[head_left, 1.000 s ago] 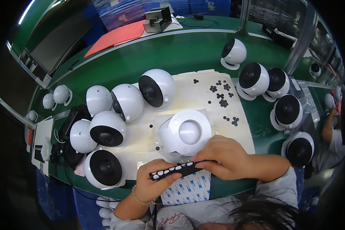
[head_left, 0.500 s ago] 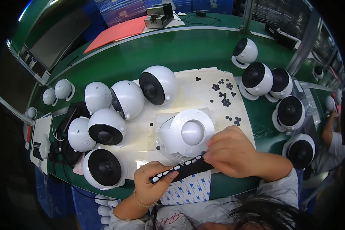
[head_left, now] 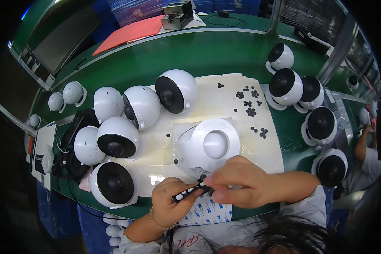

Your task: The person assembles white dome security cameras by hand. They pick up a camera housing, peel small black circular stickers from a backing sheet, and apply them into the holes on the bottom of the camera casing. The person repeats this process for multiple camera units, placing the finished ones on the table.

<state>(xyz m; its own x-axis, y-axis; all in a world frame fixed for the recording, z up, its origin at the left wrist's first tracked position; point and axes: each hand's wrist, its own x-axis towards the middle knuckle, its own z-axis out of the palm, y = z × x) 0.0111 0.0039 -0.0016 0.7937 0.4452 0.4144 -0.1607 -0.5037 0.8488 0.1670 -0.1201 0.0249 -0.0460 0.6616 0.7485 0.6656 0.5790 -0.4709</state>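
Observation:
A black strip with a row of white ovals (head_left: 180, 196) is pinched in my left hand (head_left: 168, 201), above the near edge of the bench. My right hand (head_left: 241, 182) closes its fingertips on the strip's other end, where small black round pads (head_left: 202, 178) stick up. Part of the strip is hidden behind my fingers. Just beyond my hands, a white round camera (head_left: 188, 148) rests with its ring-shaped base turned up. Beneath the strip lies a white backing sheet with blue print (head_left: 211, 210).
Several white ball-shaped cameras with black fronts (head_left: 116, 183) stand on the left, more (head_left: 321, 123) on the right. Small black pads (head_left: 251, 111) lie scattered over a cream sheet (head_left: 266, 156). A black bag (head_left: 74, 167) and cable are at the left edge.
My right hand has moved left and down, nearer my left hand. The strip, stretched out straight before, now shows a shorter length, with black pads sticking up at its right end.

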